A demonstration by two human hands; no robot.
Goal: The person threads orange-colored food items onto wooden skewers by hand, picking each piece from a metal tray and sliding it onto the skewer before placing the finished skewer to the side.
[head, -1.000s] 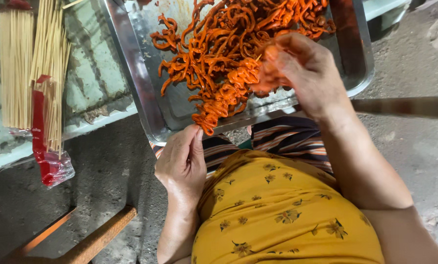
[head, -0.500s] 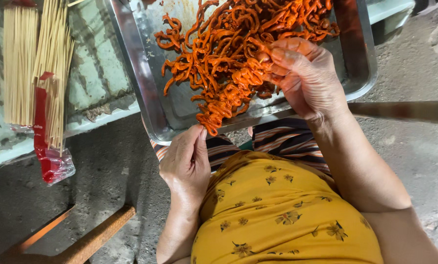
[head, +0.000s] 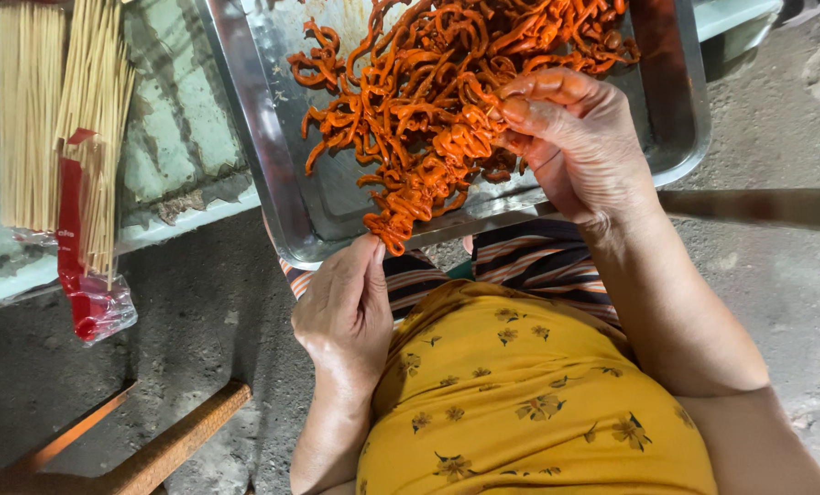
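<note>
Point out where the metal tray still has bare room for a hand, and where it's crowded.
The metal tray shows bare floor along its left side, between the left rim and the orange strips, and a small patch near the front rim. The middle and right are crowded: the strips pile there, and the right hand grips them. The left hand sits below the front rim.

The metal tray (head: 273, 183) runs off the top edge, so its far rim and part of the orange strips (head: 428, 101) are cut off. Left of the tray, the skewer bundles (head: 57, 119) lose their upper ends at that edge. Below the tray, the left hand (head: 346, 312) hides its fingertips under the rim; whether it grips anything cannot be told
</note>
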